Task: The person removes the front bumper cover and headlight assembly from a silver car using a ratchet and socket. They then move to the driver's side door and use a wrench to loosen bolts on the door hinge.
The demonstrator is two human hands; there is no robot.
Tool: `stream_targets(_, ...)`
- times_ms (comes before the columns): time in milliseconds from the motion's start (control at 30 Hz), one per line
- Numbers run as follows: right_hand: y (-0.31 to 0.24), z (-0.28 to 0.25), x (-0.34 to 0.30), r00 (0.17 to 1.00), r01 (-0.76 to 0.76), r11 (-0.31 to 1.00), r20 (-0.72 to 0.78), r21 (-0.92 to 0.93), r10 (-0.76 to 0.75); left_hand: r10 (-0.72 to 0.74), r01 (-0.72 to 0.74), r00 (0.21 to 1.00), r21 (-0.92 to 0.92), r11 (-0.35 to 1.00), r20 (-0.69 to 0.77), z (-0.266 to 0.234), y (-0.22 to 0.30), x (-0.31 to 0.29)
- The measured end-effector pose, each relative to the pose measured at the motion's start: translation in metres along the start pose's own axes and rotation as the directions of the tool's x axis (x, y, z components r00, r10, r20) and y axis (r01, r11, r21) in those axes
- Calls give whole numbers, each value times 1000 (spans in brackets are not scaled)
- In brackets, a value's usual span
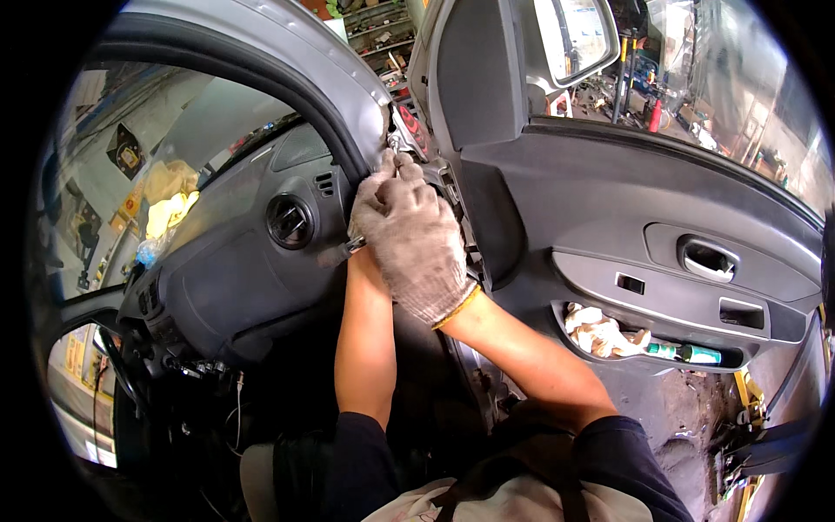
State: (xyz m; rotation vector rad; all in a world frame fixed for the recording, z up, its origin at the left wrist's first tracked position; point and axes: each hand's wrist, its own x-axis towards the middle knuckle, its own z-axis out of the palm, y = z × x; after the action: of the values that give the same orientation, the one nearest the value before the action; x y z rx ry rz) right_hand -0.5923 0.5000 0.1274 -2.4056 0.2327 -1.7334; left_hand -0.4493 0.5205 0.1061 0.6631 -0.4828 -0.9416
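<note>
My right hand [417, 239], in a grey-brown knit glove with a yellow cuff, is closed at the car's front door pillar, its fingers bent near the upper door hinge area. Partly behind it, my left hand [365, 202] is gloved too, with its fingers curled. A slim tool [346, 247], with a metal shaft and a blurred dark end, sticks out to the left across my left wrist. Which hand grips it is hidden. Just beyond my fingertips are a bright metal part [395, 139] and a red lamp-like part [413, 129].
The open door panel [609, 191] stands to the right; its pocket [729, 364] holds crumpled cloth [596, 331] and a green tube [696, 354]. On the left, the dashboard [235, 270] has a round vent [290, 221]. Yellow cloth [171, 214] shows through the windscreen.
</note>
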Motion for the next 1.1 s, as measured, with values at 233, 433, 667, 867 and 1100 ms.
stream_targets(233, -14, 23, -21, 807, -423, 639, -54, 643, 588, -49, 54, 978, -18, 998, 200, -14, 8, 18)
stream_targets(433, -13, 6, 3, 996, 56, 997, 69, -60, -52, -3, -4, 999, -160, 987, -42, 7, 2, -9)
stream_targets(667, -6, 22, -8, 733, -483, 430, 84, 763, 675, -48, 60, 886, -10, 998, 461, -6, 7, 20)
stream_targets(867, 1, 6, 2, 995, -57, 991, 94, 119, 46, 18, -5, 994, -122, 992, 108, 3, 0, 6)
stream_targets(1100, -2, 9, 3, 945, -322, 906, 26, 275, 327, 44, -31, 992, -109, 994, 114, 6, 1, 10)
